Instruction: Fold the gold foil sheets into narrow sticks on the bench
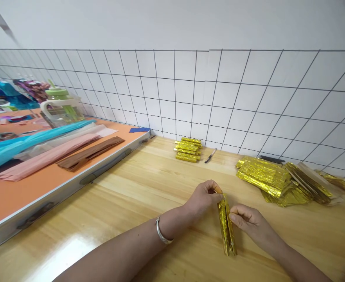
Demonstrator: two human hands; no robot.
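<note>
A narrow folded strip of gold foil paper (227, 229) stands on edge on the wooden table (125, 203), pointing toward me. My left hand (203, 197), with a silver bangle on the wrist, pinches the strip's far end from the left. My right hand (247, 221) presses its fingers against the strip's right side, closed on it. A small stack of finished folded gold strips (187, 149) lies by the wall. A larger heap of flat gold foil sheets (278, 179) lies at the right.
A black pen (210, 156) lies next to the small stack. On the left an orange board (20, 192) with a metal edge holds blue, pink and brown paper strips (52, 152) and a clear jug with a green lid (61, 106). A gridded white wall stands behind.
</note>
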